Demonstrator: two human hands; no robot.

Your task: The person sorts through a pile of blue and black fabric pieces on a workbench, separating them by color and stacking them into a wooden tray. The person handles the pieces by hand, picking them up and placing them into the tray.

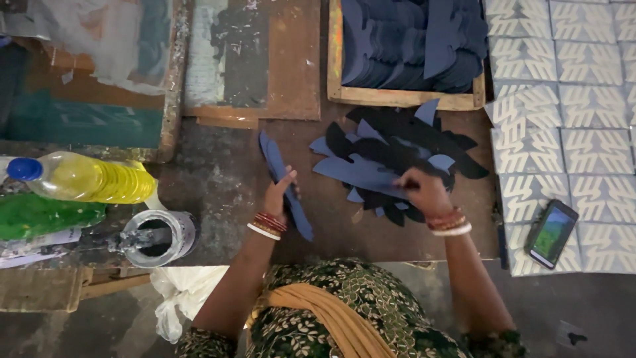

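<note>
Oil in a plastic bottle (86, 178) with a blue cap lies far left of the pile of dark cut-outs (397, 156), with a grey tin (158, 235) just below the bottle. Nearer the pile, the left hand (278, 194) is clamped on a stack of blue cut-outs (283, 182) standing on the tabletop (225, 179). On the pile's lower edge the right hand (423, 190) pinches a blue piece. Above the pile sits a wooden tray (397, 98) of blue pieces; right of it lie white printed sheets (583, 132) and a phone (551, 233).
</note>
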